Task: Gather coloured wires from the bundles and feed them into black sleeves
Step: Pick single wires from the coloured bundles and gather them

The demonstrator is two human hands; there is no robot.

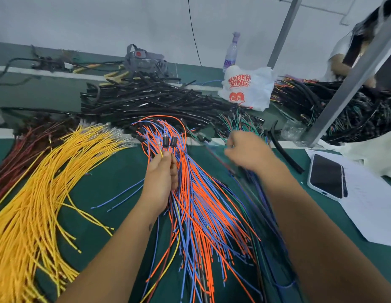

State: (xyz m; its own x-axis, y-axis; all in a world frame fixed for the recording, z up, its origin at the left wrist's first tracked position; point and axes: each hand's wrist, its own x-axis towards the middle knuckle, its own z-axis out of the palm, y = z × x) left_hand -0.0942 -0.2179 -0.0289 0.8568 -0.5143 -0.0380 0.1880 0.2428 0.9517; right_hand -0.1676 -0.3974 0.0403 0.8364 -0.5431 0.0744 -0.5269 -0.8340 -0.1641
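- Left hand [160, 182], centre of the frame, is closed in a pinch, thumb against the fingers, gripping a few thin wires just below their tips.
- Two small black connector plugs [169, 141] stand up side by side above that pinch, with a yellow wire [161, 153] running down into the fist.
- Right hand [245, 149], right of centre, is blurred; fingers look curled in, and dark thin wires trail down from under it, but whether it truly has them gripped I cannot tell.
- Orange and blue wire bundle [203, 204] fans out on the green table [116, 176] from centre to the bottom edge, passing between both forearms.
- Yellow wire bundle [37, 204] sprawls across the left half, metal terminals pointing toward upper centre.
- Dark red wires [22, 149] lie at the far left, beside the yellow ones.
- Pile of black sleeves [146, 99] sits across the upper centre, beyond both hands; one loose black sleeve [284, 149] lies right of the right hand.
- Green wires with black plugs [240, 123] are just above the right hand.
- Smartphone [327, 176] lies face up on white paper [369, 206] at right.
- White plastic bag [249, 88] with red print and a clear bottle [231, 53] sit at upper centre-right.
- Another person [352, 57] is partly in view at upper right, behind a metal post [352, 84].
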